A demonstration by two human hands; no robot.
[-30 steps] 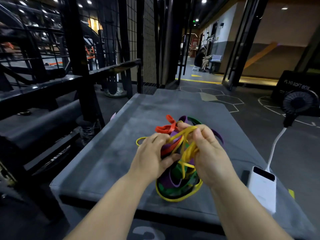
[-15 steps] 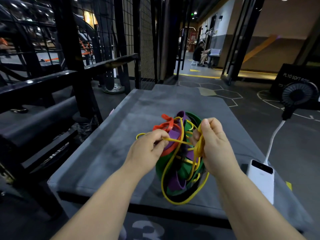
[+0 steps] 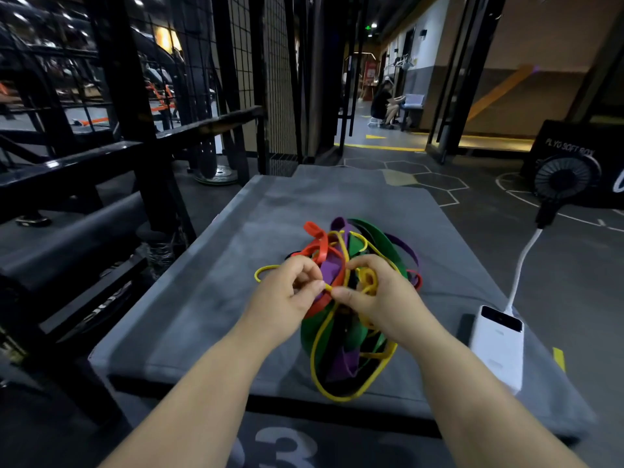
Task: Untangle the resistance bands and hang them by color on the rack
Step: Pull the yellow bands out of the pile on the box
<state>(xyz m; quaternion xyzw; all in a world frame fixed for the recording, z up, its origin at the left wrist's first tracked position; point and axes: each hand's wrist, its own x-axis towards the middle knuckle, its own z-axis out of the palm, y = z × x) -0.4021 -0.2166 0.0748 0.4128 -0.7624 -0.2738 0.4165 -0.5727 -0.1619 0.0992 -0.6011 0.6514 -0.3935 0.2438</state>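
Resistance bands (image 3: 341, 336) are one big knot right now, sitting on the grey pad (image 3: 202, 298) dead centre in front of you, with both your hands in the middle of it. Your left hand (image 3: 287, 295) has its thumb and fingers curled in, pinching a strand of the yellow band (image 3: 315, 363). Your right hand (image 3: 380, 300) pinches the same yellow strand just beside it. The fingertips of the two hands are almost touching, and a few yellow coils are bunched against the right fingers.

One small yellow loop pokes out at 9 o'clock of your left hand. A long yellow loop hangs down to 6 o'clock, close to the near edge of the pad. The red band (image 3: 320, 246) arches over the top at 12 o'clock and curves down between your hands. The purple band (image 3: 332, 270) shows right behind your left fingers. The green band (image 3: 371, 233) fans out at 1 o'clock and shows again below your hands. All four colours are wound together in the one pile.

The rack (image 3: 135, 140) stands off at 9 to 10 o'clock, well apart from the pile. At 3 o'clock on the pad lies a white power bank (image 3: 496, 349), with its cable (image 3: 521, 265) running up to a small fan (image 3: 565, 177) at 2 o'clock. A person (image 3: 383, 103) sits far off at 12 o'clock.
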